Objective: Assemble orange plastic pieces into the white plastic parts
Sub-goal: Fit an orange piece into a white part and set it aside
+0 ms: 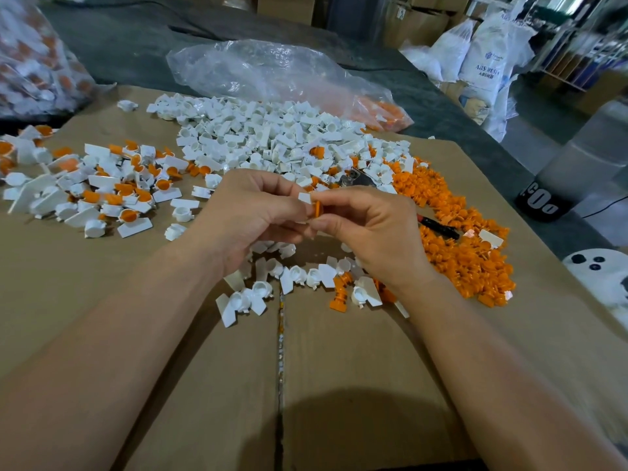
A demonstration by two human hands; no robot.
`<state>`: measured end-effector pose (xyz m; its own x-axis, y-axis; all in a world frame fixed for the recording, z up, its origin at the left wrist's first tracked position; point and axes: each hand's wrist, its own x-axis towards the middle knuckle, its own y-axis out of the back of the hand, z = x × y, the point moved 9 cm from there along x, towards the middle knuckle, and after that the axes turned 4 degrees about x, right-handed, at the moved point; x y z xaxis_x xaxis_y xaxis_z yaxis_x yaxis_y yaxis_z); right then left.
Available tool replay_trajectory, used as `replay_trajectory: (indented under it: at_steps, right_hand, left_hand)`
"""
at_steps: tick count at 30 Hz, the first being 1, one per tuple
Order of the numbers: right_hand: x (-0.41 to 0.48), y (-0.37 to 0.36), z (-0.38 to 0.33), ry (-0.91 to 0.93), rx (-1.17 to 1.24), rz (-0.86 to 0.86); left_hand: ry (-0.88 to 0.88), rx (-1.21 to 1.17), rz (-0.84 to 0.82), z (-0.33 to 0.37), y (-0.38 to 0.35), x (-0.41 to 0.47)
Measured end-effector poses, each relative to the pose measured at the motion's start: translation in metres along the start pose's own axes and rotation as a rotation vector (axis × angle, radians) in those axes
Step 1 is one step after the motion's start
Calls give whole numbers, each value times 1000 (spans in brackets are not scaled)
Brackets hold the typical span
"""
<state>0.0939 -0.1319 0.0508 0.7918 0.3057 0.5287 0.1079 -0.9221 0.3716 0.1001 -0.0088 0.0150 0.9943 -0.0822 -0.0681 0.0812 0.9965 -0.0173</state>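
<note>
The heap of white parts [272, 130] is plain white, and the heap of orange pieces [458, 239] next to it is one bright orange. On the left, the joined pieces [102, 185] are white with round orange centres. In the middle, a single orange piece [317, 209] shows against a small white part [304, 198]. The cardboard [170, 334] under them is flat brown. The plastic bag [258, 69] is clear, with orange showing through one corner. The sacks [486, 52] are white with blue print.
</note>
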Motion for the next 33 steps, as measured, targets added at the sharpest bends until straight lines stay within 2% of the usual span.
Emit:
replay_trajectory:
  at_steps: [8, 22, 27, 33]
  right_hand:
    - [1, 1, 8, -58, 91, -1]
    - [1, 2, -5, 82, -15, -1]
    - [2, -1, -3, 44, 82, -28]
    - [1, 1, -8, 96, -46, -16]
  left_hand:
    - [-37, 62, 21, 3, 2, 0]
    - [5, -4, 2, -1, -1, 1]
    - [-14, -23, 14, 1, 1, 1]
    - [-17, 3, -15, 0, -2, 0]
